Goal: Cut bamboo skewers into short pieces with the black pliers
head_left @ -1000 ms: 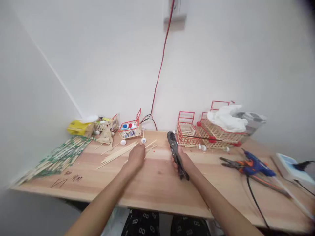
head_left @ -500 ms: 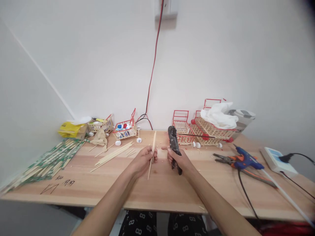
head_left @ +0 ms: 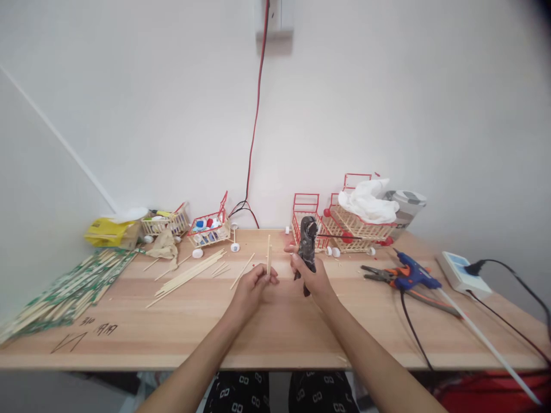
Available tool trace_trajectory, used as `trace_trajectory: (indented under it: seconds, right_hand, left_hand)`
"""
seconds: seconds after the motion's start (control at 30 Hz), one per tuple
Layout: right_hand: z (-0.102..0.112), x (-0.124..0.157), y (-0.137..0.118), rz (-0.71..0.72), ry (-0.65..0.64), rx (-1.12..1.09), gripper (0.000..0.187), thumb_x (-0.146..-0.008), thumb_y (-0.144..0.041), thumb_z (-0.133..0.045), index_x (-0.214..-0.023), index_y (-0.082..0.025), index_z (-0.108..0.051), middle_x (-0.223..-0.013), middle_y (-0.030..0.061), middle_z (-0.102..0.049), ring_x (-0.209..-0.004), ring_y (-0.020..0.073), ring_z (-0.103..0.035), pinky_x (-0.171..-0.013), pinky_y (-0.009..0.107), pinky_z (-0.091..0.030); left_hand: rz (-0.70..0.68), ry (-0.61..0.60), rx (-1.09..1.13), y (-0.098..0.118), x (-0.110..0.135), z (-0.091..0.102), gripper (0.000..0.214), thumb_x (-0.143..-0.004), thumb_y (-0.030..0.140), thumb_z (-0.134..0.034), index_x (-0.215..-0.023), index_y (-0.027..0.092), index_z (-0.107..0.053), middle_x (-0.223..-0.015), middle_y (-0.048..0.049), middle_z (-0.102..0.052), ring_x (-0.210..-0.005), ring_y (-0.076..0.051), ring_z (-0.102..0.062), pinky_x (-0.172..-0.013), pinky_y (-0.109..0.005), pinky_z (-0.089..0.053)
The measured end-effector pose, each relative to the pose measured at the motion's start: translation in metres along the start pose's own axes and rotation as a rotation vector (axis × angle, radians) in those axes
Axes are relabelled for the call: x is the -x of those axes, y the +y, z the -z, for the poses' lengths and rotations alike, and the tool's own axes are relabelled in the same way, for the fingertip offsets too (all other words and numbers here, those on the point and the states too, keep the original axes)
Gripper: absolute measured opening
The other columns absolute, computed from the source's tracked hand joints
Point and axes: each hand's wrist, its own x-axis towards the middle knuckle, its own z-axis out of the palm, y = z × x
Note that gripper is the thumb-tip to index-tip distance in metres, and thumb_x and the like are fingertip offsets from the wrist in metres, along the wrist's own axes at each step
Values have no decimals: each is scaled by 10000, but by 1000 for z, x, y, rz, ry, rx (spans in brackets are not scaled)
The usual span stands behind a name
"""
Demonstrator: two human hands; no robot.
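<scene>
My left hand [head_left: 255, 289] is closed over the middle of the table, pinching thin bamboo sticks [head_left: 269, 252] that stand nearly upright. Their lower ends are hidden by the fingers. In my right hand [head_left: 316, 278] is a black pair of pliers [head_left: 307, 244], head up, with my fingers wrapped around the handles. The pliers are apart from the sticks, to their right. Beyond my left hand a single stick [head_left: 242, 271] lies on the wood. Further left are several short cut pieces [head_left: 221, 269] and a row of longer sticks [head_left: 189, 278].
Small stick carts with red frames [head_left: 210, 229] stand along the wall; white cloth [head_left: 368, 201] tops one at right. Packaged sticks [head_left: 73, 289] lie left. At right are a blue glue gun [head_left: 415, 272], orange-handled pliers [head_left: 383, 275], a power strip [head_left: 462, 275] and trailing cords.
The view has swung slightly right. The sticks in my left hand have become more upright, and less of them shows below the fingers. One stick beyond that hand is now visible.
</scene>
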Motion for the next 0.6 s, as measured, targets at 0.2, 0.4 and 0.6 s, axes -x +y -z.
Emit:
trace_trajectory:
  seconds: [0.2, 0.4, 0.6]
  right_hand:
    - [-2, 4, -3, 50, -37, 70, 335, -840, -429, -519, -978, -141, -619, -616, -17, -468, -559, 120, -452, -534, 246, -386]
    - [0, 5, -2, 49, -47, 71, 344, -829, -442, -519, -984, -152, -619, -647, 5, -527, -604, 143, -505, -562, 260, -422]
    - [-1, 6, -2, 39, -76, 99, 327, -837, -430, -510, -979, -155, -617, -707, 22, -559, -634, 148, -525, -567, 256, -424]
  left_hand:
    - [121, 18, -32, -9, 5, 0, 178, -796, 219, -484, -823, 171, -652, -805, -38, -687, -789, -184, -613, -738, -277, -435]
    - [137, 45, -26, -8, 2, 5, 168, -761, 239, -527, -806, 174, -675, -838, -50, -705, -815, -196, -634, -772, -290, -451]
    - [111, 81, -98, -5, 6, 4, 172, -781, 253, -521, -795, 189, -680, -815, -33, -706, -780, -194, -625, -727, -275, -439]
